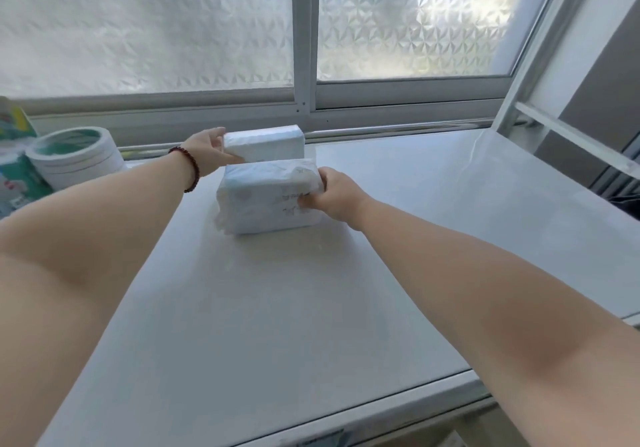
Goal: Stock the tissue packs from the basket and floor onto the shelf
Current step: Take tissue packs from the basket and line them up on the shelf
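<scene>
Two tissue packs sat mid-shelf: near pack (270, 197) gripped by right hand (332, 197), far pack (265, 145) by window gripped by left hand (207, 152). Placing step; next likely release, fetch more packs.

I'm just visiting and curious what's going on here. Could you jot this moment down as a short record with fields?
Surface: white shelf top below a frosted window
Far tissue pack: gripped at its left end by the left hand
Near tissue pack: gripped at its right end by the right hand
Wrist: dark beaded bracelet on the left
Left edge: tape rolls
</scene>
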